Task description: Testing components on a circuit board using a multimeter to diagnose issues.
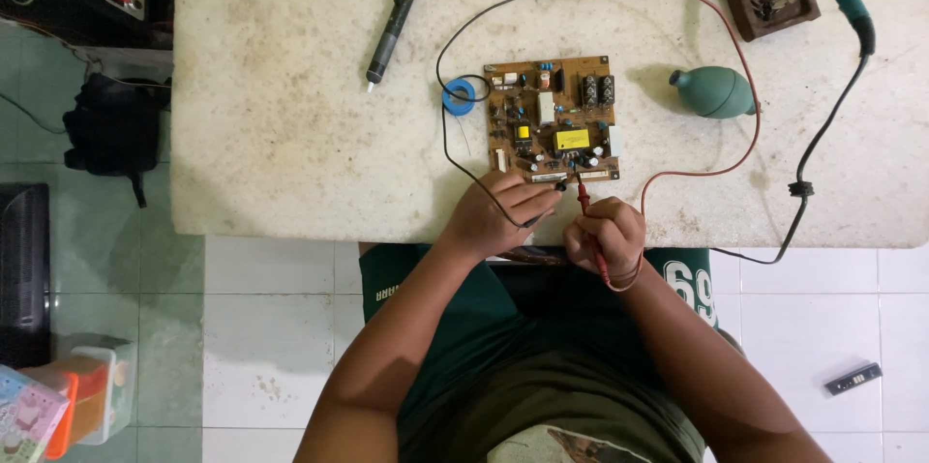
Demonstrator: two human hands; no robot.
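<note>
Pretty even, soft daylight-ish lighting here, nothing harsh. The pale worktop (290, 115) is bright but not blown out. Shadows are faint and short: a soft one left of the green rubber blower (714, 91), another beside the desoldering pump (397, 16). Far-left floor corner goes dim. Focus is decent overall, small circuit board (552, 119) parts look slightly mushy.

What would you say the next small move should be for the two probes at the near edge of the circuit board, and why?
Probably a small nudge of the red probe forward onto a contact. The left hand has the black probe at the near edge of the circuit board, while the right hand has the red tip just at that edge; whether it touches cannot be told.
</note>
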